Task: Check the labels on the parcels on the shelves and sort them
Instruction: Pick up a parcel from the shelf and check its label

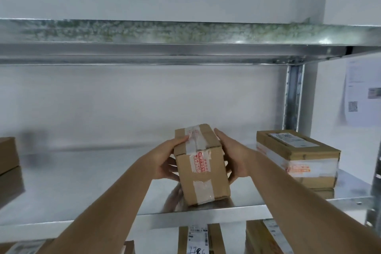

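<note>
Cardboard parcel (201, 163) held between left hand (165, 161) and right hand (235, 156) above shelf (82, 181); label unseen, recommend rotating steadily.

So there's a small brown cardboard parcel (203, 166) standing tall near the front edge of the shiny metal shelf (82, 187), sealed with clear tape that has red print on it, and tipped a bit toward the back. Off to the right on that same shelf sits a flatter, wider parcel (296, 159) with a white label on top and a white tape band with red print round its side. A couple more labelled parcels (198, 239) lie on the level below.
</note>
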